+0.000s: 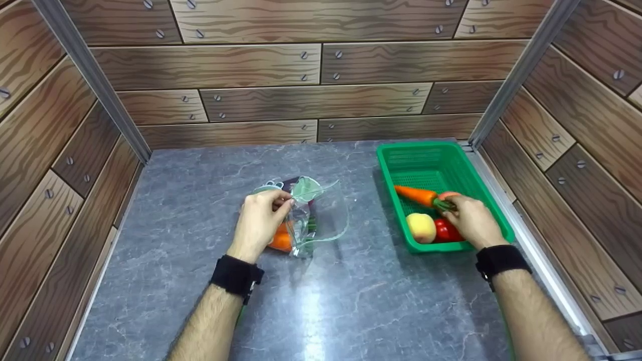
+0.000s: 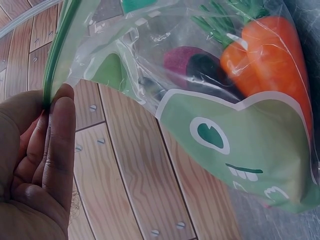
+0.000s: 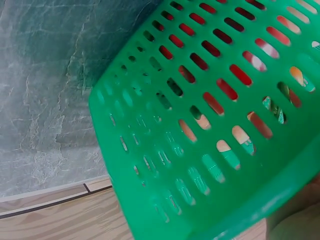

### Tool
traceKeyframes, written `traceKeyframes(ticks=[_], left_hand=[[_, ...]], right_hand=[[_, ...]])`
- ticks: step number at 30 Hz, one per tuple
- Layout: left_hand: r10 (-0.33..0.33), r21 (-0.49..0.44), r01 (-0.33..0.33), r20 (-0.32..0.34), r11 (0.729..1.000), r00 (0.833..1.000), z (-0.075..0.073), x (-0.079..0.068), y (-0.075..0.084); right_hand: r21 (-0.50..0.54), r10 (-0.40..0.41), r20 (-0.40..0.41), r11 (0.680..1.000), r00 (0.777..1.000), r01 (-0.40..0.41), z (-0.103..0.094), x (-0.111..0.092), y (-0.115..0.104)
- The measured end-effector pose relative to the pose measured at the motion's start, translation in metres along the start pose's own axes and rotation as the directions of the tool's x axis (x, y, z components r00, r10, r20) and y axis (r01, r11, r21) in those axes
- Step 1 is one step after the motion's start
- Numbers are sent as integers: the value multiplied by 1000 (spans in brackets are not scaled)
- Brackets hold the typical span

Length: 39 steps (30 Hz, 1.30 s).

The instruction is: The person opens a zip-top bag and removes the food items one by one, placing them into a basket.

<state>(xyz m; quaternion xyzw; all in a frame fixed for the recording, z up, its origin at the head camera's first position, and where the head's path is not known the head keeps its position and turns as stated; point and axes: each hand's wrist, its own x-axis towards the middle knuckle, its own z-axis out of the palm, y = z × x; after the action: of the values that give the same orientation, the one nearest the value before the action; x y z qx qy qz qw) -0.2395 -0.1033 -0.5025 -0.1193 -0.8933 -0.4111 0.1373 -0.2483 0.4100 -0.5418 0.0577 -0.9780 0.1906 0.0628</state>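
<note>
My left hand (image 1: 258, 218) pinches the green zip edge of a clear zip bag (image 2: 232, 150) with a pale green cartoon print. Inside the bag, carrots (image 2: 277, 55) with green tops and a dark purple thing (image 2: 182, 62) show through the plastic. On the right, my right hand (image 1: 474, 218) reaches into a green basket (image 1: 385, 168) and pinches the green top of a carrot (image 1: 415, 194), whose tip points left. Below that carrot lie a yellow fruit (image 1: 420, 228) and a shiny red one (image 1: 445, 231). In the right wrist view, the basket's slotted wall (image 3: 150, 190) hides most of this hand.
The grey marbled tabletop (image 1: 175, 200) lies under the bag and basket. Wood-patterned walls (image 1: 251, 65) enclose the left, back and right sides. A metal rail (image 1: 546, 260) runs along the right side, close to the basket.
</note>
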Motion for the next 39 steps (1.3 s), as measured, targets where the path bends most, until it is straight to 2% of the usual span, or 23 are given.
traceKeyframes(ticks=[8,16,25,33,36,39], left_hand=[[8,-2,-8,0,1000,1000,-1,0,-1],[5,-1,-5,-2,1000,1000,-1,-1,0],[4,-7,-4,-3,1000,1000,-1,-1,-1],[9,-3,-9,-4,1000,1000,-1,-1,0],[8,0,-8,-4,1000,1000,-1,-1,1],[4,4,-4,-1,1000,1000,-1,-1,2]], right_hand=[[-45,-2,25,999,1000,3,-3,1,-4],[-11,-23,11,1000,1000,23,-14,4,-32],[-7,-136,-41,991,990,136,-26,6,-78],[5,-191,-49,982,980,191,-30,6,-113],[11,-238,-81,971,968,239,-28,7,-124],[15,-307,-114,950,945,311,-25,8,-135]])
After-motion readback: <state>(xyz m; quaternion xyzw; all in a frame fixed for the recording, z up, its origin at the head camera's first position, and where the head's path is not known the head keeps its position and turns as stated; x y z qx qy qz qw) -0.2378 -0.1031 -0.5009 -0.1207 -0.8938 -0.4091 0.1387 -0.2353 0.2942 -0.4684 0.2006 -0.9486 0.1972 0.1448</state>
